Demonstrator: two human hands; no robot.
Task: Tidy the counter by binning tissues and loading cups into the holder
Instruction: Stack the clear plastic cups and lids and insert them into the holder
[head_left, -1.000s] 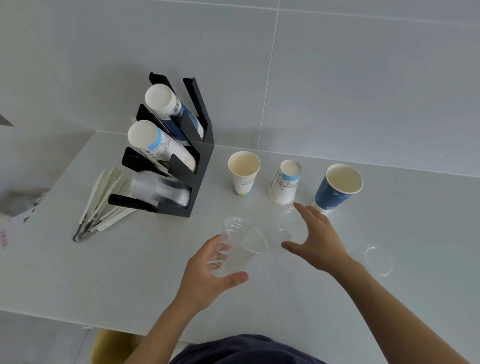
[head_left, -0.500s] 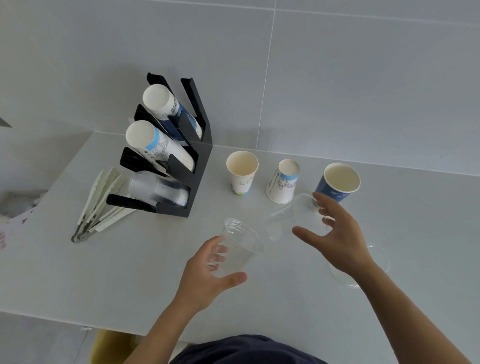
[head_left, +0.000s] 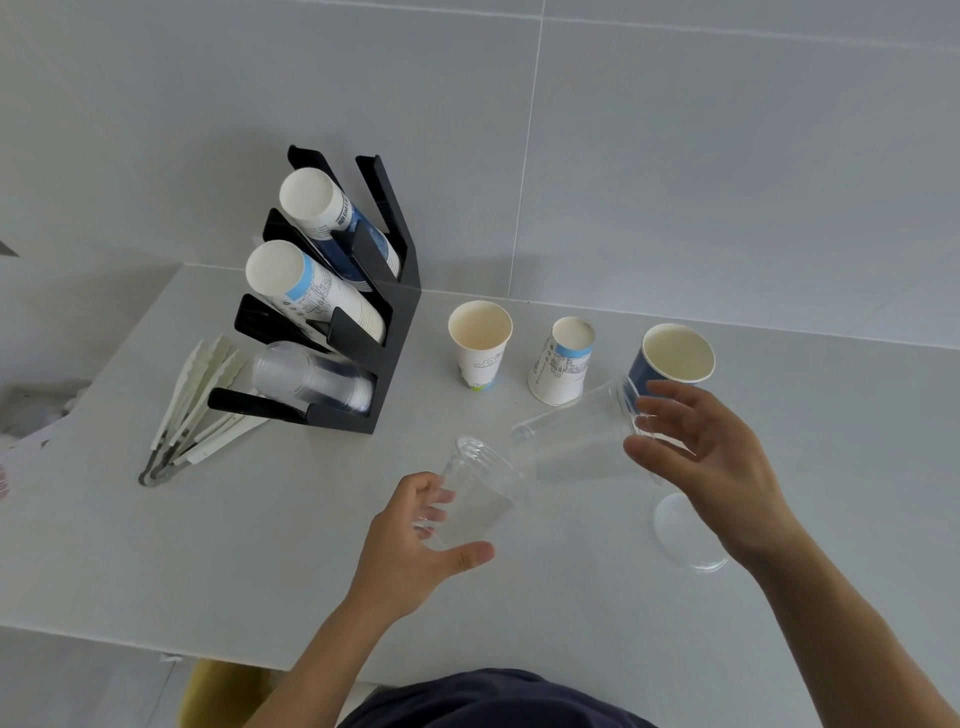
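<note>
left hand (head_left: 415, 540) – clear cup (head_left: 480, 486), right hand (head_left: 706, 457) – tilted cup (head_left: 576, 431)

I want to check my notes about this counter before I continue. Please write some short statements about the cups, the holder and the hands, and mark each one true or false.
1. Each hand holds a clear plastic cup. True: the left hand grips one clear cup, and the right hand holds another clear cup.
2. The black holder is empty. False: its slots hold two stacks of paper cups and one stack of clear cups.
3. Three paper cups stand on the counter near the wall. True.
4. The dark blue cup lies on its side. False: it stands with its mouth up.
5. The tongs lie to the right of the holder. False: they lie on its left.
</note>
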